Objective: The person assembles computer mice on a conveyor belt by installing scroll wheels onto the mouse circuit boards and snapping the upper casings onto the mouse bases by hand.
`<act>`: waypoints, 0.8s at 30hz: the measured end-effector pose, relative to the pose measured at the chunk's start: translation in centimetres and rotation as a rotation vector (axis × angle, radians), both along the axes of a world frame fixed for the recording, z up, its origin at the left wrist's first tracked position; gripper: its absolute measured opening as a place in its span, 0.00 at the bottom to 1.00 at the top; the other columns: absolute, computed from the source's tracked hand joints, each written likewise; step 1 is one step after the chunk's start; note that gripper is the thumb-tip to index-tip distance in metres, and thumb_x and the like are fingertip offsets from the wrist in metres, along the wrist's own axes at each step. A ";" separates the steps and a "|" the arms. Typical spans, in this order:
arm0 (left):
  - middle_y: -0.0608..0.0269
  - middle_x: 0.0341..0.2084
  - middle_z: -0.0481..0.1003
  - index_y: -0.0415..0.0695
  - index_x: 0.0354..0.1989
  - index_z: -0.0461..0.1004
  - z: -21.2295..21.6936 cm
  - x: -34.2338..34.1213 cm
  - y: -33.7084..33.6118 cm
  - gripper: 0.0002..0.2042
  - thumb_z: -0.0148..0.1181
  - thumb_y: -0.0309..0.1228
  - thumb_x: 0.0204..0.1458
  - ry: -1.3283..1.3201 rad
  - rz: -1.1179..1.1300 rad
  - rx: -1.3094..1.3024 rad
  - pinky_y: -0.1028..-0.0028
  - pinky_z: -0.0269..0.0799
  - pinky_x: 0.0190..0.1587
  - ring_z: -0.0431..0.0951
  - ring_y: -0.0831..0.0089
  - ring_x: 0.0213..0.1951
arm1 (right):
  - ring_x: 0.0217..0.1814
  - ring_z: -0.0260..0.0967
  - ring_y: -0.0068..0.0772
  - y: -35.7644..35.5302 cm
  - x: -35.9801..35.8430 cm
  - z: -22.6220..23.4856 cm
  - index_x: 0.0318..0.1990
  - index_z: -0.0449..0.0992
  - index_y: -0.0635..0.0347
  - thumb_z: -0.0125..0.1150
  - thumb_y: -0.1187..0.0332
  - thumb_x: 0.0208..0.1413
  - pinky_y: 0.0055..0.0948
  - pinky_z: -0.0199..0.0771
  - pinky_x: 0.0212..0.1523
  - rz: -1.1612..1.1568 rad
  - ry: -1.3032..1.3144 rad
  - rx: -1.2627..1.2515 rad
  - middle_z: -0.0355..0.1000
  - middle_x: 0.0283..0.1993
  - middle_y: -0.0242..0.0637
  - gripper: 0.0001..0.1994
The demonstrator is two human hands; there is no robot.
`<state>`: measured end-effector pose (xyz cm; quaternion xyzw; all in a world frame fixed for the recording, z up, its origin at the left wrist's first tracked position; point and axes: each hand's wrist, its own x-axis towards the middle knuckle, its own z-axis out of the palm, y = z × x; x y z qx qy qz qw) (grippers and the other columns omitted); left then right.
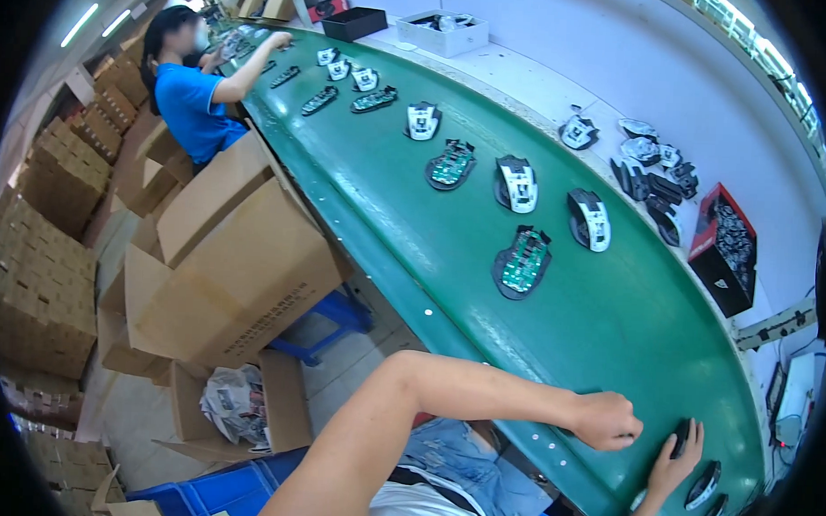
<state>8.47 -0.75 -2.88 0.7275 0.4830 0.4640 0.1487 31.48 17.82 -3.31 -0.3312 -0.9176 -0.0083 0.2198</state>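
Note:
My left hand (pixel 607 421) is closed in a fist above the green belt (pixel 611 329). A small dark bit shows at its fingers, too small to name. To its right, my right hand (pixel 674 467) has its fingers round a dark computer mouse part (pixel 682 437), partly hidden by the hand. Beside that hand lie a black-and-white mouse shell (pixel 703 485) and a darker one (pixel 713 514). Farther up the belt are a mouse base with a green circuit board (pixel 525 262), a white-and-black mouse shell (pixel 589 220) and several more of both kinds.
A blue-shirted person (pixel 191 100) works at the belt's far left. Loose mouse parts (pixel 653 166) and a red-and-black box (pixel 724 251) are on the right ledge. An open cardboard box (pixel 240 252) stands left of the belt, by a blue stool (pixel 338 321) and a blue crate (pixel 214 488).

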 end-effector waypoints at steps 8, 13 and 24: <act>0.67 0.27 0.71 0.43 0.56 0.65 0.7 -4.3 1.6 0.17 0.46 0.34 0.61 -0.909 0.031 -0.234 0.76 0.63 0.26 0.65 0.82 0.25 | 0.48 0.74 0.31 -12.4 -13.1 7.6 0.61 0.69 0.65 0.64 0.78 0.48 0.25 0.73 0.44 0.398 0.368 -0.669 0.72 0.56 0.41 0.29; 0.62 0.31 0.74 0.39 0.55 0.67 2.2 -7.1 1.5 0.17 0.46 0.37 0.64 -0.748 0.022 -0.195 0.75 0.68 0.32 0.71 0.78 0.30 | 0.46 0.70 0.20 -10.6 -15.5 6.2 0.59 0.70 0.65 0.64 0.78 0.53 0.20 0.71 0.41 0.463 0.535 -0.808 0.72 0.54 0.34 0.24; 0.45 0.38 0.78 0.43 0.55 0.69 7.2 -13.2 -5.7 0.22 0.60 0.36 0.52 0.203 1.028 -0.227 0.54 0.76 0.40 0.80 0.46 0.39 | 0.37 0.78 0.30 -6.6 -13.4 3.2 0.48 0.78 0.69 0.57 0.71 0.63 0.25 0.81 0.37 0.259 0.809 -1.546 0.77 0.41 0.42 0.11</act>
